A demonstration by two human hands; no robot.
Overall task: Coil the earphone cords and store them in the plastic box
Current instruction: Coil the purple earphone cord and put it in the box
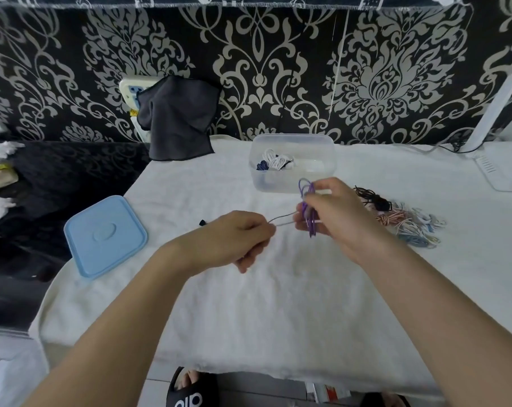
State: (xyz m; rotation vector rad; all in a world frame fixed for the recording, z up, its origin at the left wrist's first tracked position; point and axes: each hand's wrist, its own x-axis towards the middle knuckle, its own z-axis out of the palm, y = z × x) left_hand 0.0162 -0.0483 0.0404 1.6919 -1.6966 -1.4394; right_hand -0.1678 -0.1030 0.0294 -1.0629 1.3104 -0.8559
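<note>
Over the middle of the white-cloth-covered bench (278,304), the right hand (336,218) grips a purple earphone cord (309,211) folded into a bundle of long loops, its fingers curled round the middle of the bundle so that loops stick out above and below. A single strand of the same cord runs leftward to the left hand (237,239), which pinches it between thumb and curled fingers; the strand looks taut, though it is thin and hard to follow.

Just behind the hands, near the far edge of the bench, stands the clear rectangular plastic box (292,183), open, with white and dark blue coiled cords (275,163) lying in its left part. Its light blue square plastic lid (105,236) lies flat at the left edge of the bench, well apart from the box.

Towards the right edge, beside the right hand, lies a loose pile of uncoiled earphone cords (404,221): black, pink, white and pale blue. A dark grey cloth (178,118) hangs at the bench's far left corner.
</note>
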